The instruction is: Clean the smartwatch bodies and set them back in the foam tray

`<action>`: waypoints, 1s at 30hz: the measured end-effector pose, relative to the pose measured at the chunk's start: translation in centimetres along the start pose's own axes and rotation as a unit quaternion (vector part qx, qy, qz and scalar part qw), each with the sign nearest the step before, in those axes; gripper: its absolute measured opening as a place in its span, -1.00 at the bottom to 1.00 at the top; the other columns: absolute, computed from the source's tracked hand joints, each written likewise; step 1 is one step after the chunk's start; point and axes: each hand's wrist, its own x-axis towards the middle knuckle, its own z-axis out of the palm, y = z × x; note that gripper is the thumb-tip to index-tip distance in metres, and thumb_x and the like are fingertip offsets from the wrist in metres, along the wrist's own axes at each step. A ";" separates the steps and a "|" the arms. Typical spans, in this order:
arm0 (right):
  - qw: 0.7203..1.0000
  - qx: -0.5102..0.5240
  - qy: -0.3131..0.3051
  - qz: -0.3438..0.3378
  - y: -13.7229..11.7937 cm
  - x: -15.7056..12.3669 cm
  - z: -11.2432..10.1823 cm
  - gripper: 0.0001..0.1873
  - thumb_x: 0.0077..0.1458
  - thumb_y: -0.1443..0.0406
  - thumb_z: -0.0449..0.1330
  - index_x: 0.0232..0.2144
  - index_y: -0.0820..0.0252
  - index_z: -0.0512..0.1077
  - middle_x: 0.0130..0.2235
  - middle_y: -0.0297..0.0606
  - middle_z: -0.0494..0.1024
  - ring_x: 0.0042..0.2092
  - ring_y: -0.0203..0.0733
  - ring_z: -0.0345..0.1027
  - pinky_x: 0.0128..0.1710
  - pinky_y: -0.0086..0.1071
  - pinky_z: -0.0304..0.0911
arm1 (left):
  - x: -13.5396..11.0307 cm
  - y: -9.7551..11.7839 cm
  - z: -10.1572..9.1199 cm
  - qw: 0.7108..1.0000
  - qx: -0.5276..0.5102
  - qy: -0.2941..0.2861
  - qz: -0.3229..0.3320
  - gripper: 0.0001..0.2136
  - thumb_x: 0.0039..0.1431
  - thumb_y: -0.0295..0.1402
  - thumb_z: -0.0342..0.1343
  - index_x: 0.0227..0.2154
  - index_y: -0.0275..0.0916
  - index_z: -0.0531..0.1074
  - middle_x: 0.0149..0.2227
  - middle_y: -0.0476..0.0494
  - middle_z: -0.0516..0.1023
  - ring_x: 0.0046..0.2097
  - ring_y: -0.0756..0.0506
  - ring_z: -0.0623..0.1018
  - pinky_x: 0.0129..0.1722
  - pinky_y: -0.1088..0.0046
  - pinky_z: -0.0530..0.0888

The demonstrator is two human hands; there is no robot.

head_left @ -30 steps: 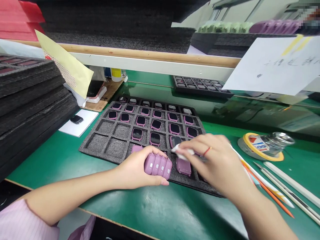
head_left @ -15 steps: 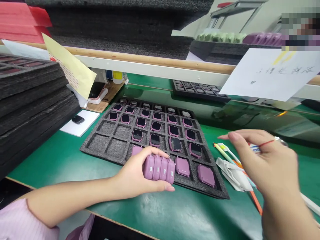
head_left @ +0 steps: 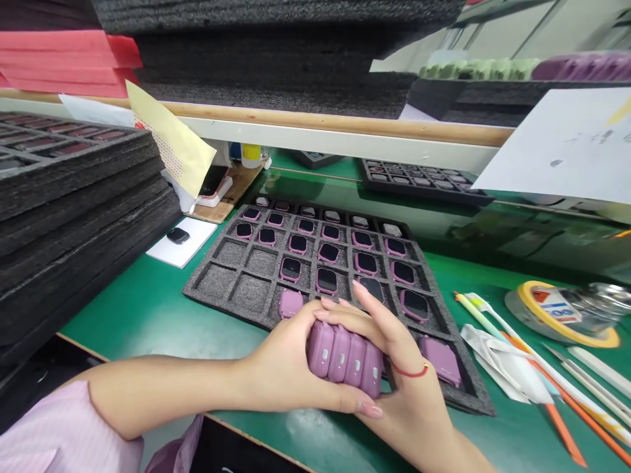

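Observation:
My left hand (head_left: 288,368) is closed around a row of several purple watch bodies (head_left: 345,358) pressed side by side, at the near edge of a black foam tray (head_left: 231,289). My right hand (head_left: 394,358) cups the same row from the right, fingers laid over its top. The tray's pockets hold purple watch bodies, most screen up (head_left: 326,280), a few face down (head_left: 441,358); several pockets at the left are bare.
A white cloth (head_left: 503,371), thin sticks and pens (head_left: 542,387), and a tape roll with a metal dish (head_left: 562,309) lie on the green mat at right. Stacked black foam trays (head_left: 69,210) rise at left. A second tray (head_left: 424,177) sits behind; a shelf overhangs.
My right hand put the white cloth down on the mat to the right, then came back left and closed over the row of watch bodies. The view shifted slightly left.

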 end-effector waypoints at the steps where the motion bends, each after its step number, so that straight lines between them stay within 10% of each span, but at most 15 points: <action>1: 1.000 0.013 0.012 0.007 0.1 -0.1 0.2 -0.04 0.15 0.20 0.35 0.43 -0.02 -0.07 0.18 -0.16 0.52 0.23 0.03 0.38 0.25 -0.07 0.35 | 0.0 0.0 0.0 1.000 -0.001 0.000 -0.003 -0.28 -0.27 -0.48 0.52 0.02 -0.23 0.34 0.09 -0.19 0.46 0.15 -0.24 0.48 0.19 0.16 0.40; 11: 0.999 0.031 0.026 0.016 0.5 -0.9 0.4 -0.24 0.10 -0.07 0.30 0.30 -0.13 0.25 0.38 -0.17 0.24 0.27 0.12 0.31 0.28 0.01 0.28 | -0.1 0.0 -0.4 1.000 0.001 -0.016 -0.008 -0.27 -0.31 -0.50 0.52 0.00 -0.25 0.34 0.05 -0.19 0.47 0.17 -0.26 0.46 0.25 0.13 0.33; 30: 0.999 -0.018 -0.035 -0.020 0.2 -0.5 0.9 -0.02 0.21 0.35 0.26 0.45 -0.11 -0.23 0.14 -0.18 0.54 0.24 0.00 0.37 0.27 0.02 0.31 | 0.5 -0.3 -0.6 0.997 -0.037 -0.060 -0.015 -0.60 -0.15 -0.34 0.48 -0.23 -0.26 0.49 -0.16 -0.12 0.54 -0.03 -0.20 0.55 0.05 0.21 0.48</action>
